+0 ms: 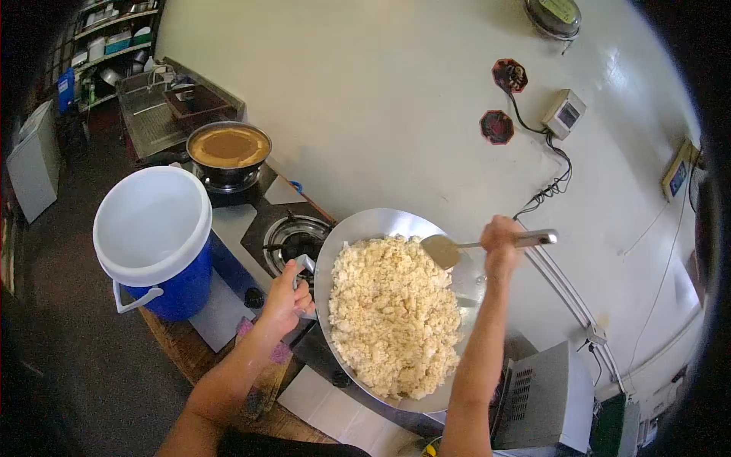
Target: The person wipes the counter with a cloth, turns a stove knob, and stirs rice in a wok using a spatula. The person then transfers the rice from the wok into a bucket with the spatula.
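Observation:
A large metal wok (327,293) holds a heap of pale, crumbly rice-like food (392,316). On the wok's left side, my left hand (285,305) is closed round its grey handle (305,265). My right hand (501,245) grips the metal handle of a spatula (440,251), above the wok's right side. The spatula's flat blade is at the upper right edge of the food.
An unused gas burner (295,242) lies left of the wok. Behind it, a pan of brown liquid (228,146) sits on another burner. A blue bucket with a white rim (179,278) stands at left. A grey appliance (544,396) is at lower right, cables (560,164) on the wall.

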Demonstrator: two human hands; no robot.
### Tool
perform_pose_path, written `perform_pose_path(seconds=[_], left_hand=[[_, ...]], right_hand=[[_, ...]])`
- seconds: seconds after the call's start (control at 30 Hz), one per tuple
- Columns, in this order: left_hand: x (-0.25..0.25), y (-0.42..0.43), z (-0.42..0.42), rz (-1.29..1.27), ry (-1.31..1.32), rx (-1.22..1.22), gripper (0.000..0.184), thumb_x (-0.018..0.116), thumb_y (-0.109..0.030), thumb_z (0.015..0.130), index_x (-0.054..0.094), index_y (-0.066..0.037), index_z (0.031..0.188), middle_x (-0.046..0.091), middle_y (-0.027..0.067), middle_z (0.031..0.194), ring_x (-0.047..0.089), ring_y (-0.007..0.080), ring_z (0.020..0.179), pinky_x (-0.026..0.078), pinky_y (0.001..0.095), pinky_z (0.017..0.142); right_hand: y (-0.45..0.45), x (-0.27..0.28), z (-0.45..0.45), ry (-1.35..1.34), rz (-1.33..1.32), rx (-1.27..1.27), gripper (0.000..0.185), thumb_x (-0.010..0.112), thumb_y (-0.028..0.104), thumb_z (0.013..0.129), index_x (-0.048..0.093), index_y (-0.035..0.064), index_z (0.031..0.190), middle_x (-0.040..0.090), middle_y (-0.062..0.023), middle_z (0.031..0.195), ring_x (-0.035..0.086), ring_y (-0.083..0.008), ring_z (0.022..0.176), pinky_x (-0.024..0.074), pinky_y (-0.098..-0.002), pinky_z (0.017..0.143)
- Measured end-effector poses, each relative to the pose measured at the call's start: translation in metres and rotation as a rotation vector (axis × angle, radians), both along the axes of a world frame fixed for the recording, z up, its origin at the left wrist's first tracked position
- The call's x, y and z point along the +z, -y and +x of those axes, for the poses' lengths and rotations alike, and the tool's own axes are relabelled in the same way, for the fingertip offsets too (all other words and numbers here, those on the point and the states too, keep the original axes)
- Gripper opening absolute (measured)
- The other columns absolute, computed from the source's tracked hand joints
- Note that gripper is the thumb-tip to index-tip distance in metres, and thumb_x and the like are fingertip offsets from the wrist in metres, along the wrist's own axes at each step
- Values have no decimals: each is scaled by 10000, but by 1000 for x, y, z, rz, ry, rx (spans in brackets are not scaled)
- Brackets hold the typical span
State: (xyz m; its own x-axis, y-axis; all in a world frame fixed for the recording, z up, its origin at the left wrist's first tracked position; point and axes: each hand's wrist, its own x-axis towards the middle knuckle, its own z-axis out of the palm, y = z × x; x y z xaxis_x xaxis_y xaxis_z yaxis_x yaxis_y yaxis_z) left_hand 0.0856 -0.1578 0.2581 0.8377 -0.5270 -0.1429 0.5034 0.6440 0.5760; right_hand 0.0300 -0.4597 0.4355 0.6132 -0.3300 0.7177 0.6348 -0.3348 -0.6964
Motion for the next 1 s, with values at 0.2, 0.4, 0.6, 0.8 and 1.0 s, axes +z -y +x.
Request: perform_pose_path(seconds=[0.2, 0.4, 0.6, 0.8, 1.0], left_hand=[[0, 1, -2, 9, -26, 28, 335, 332, -404, 904, 435, -118, 1044, 239, -43, 458, 231, 95, 367, 306, 296, 436], [1, 2, -2, 13, 5, 13, 342, 315, -412, 906, 451, -138, 1061, 237, -46, 451, 231, 93, 360, 311, 291, 436], [2, 0, 0, -10, 18, -16, 340, 308, -412, 906, 479, -154, 1046, 236, -44, 440, 234, 96, 344, 308, 284, 422], [10, -1, 1, 72, -59, -30, 340, 305, -416, 906, 437, -137, 1048, 217, -42, 452, 215, 94, 347, 284, 292, 411], [14, 2, -2, 95, -64, -10, 348, 303, -420, 906, 431, -134, 1057, 218, -44, 451, 213, 94, 346, 281, 284, 407]], right_hand=[[21, -108, 38, -249, 27, -118, 194, 576, 232, 793, 512, 56, 744, 345, 44, 530, 315, -68, 453, 248, -221, 402], [90, -61, -31, 113, 360, -10, 188, 531, 208, 805, 456, 90, 680, 270, 39, 477, 236, -74, 403, 165, -236, 370], [159, -41, -62, 232, 465, -337, 354, 505, 183, 787, 289, 149, 509, 212, 33, 420, 185, -80, 353, 130, -245, 340], [216, -107, -1, 230, 822, -425, 368, 488, 225, 787, 260, 162, 505, 206, 37, 412, 188, -94, 333, 162, -261, 329], [200, -130, 57, 113, 892, 67, 338, 477, 205, 796, 280, 161, 525, 215, 32, 418, 209, -94, 357, 176, -249, 349]])
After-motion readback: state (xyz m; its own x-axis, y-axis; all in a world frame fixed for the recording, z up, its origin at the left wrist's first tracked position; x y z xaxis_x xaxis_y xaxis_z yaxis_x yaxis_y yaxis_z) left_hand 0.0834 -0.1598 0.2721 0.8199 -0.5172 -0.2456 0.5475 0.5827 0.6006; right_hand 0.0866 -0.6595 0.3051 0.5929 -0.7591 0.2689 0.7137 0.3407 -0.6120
